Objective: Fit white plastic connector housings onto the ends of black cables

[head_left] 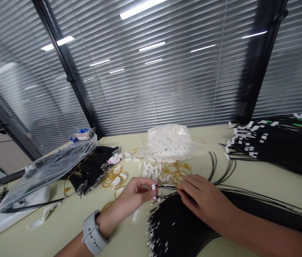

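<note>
Between thumb and fingers, my left hand [140,191] pinches a small white plastic connector [154,191]. Thin black wires [167,186] run from the connector to my right hand [200,198], whose closed fingers grip them a short way along. Under my right hand lies a thick bundle of black wires [177,223] with bare silvery ends facing left. Just beyond my hands several loose white connectors [151,169] are scattered. Which wire ends sit inside the held connector is too small to make out.
A clear bag of white connectors [169,141] stands at the back. Yellow rubber bands [113,175] lie around. Wires with white connectors [252,137] are piled at right. At left are banded black wire bundles [93,167] and a plastic bag [57,164]. Window blinds [161,82] rise behind the table.
</note>
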The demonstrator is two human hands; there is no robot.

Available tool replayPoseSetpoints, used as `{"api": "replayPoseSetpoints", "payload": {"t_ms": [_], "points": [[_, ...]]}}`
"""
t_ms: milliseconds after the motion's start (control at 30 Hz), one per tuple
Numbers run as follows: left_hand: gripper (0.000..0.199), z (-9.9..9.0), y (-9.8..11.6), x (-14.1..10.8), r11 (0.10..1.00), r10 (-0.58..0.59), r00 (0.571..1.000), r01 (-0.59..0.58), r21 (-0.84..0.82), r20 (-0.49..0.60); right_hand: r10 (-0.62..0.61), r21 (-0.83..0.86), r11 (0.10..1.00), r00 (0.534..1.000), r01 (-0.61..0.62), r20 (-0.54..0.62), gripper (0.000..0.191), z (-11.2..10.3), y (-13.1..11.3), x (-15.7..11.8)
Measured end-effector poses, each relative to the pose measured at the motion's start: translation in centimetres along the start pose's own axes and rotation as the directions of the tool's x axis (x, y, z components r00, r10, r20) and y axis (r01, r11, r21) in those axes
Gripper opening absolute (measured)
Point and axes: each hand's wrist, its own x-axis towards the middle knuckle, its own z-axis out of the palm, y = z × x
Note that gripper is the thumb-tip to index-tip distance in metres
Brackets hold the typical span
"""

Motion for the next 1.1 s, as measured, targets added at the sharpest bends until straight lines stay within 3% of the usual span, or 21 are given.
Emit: {"api": "replayPoseSetpoints", "payload": {"t_ms": [600,767,933,1100], "points": [[0.018,1.6,1.3,-1.8,0.997,-0.072,0.996,0.073,0.021,-0.044,-0.034,0.067,0.997,0.999,0.031,0.039,0.010,-0.7,-0.9,0.3],[0.019,2.4,0.9,-2.0,0.998,-0.051,0.999,0.052,0.034,-0.011,-0.047,0.083,0.996,0.997,0.042,0.053,0.010,-0.9,-1.4,0.3],[0.029,3.0,0.0,-2.5,0.999,-0.033,0.995,0.029,-0.044,-0.097,-0.091,0.099,0.991,0.996,0.089,0.017,0.014,-1.1,-2.0,0.4],[0.028,3.5,-1.2,-2.8,0.998,-0.025,0.996,0.019,-0.066,-0.087,-0.108,0.106,0.989,0.994,0.107,0.008,0.015,-0.9,-2.1,0.4]]}}
